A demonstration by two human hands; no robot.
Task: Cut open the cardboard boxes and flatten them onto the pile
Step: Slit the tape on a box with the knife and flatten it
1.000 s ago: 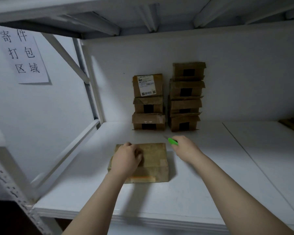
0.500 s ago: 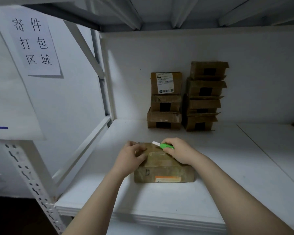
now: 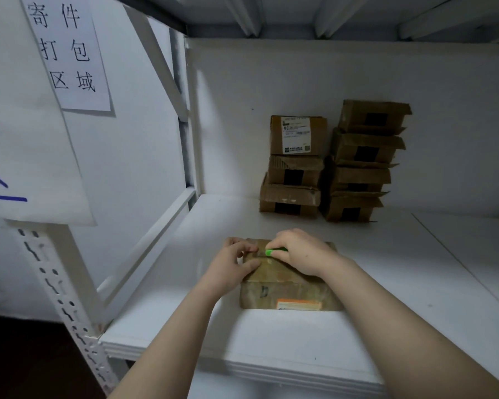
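Head cam: right hand (image 3: 300,251) has its grip closed round a green cutter (image 3: 275,251), tip pointing left and laid on the top face of the cardboard box (image 3: 285,295), probably at the tape seam, so the step looks like the start of the slit. Blade itself is too small to see. Left hand (image 3: 231,266) sits on the box's top-left corner, fingers curled right beside the cutter tip, thumb flat on the top; reads as bracing the box so it won't slide under the cut. Can't tell if it also pinches the tape. Risk as I see it: left fingertips very near the blade path. Box lies flat near the front of the white shelf (image 3: 386,298), still closed, nothing flattened yet. Orange sticker (image 3: 298,305) on its front face, text unreadable. Against the back wall are two stacks of boxes (image 3: 363,162) side by side; the top box of the left stack carries a white shipping label (image 3: 296,135), print too small to read. Paper sign (image 3: 67,53) on the left wall reads 寄件打包区域. Flattened pile not identifiable in view.
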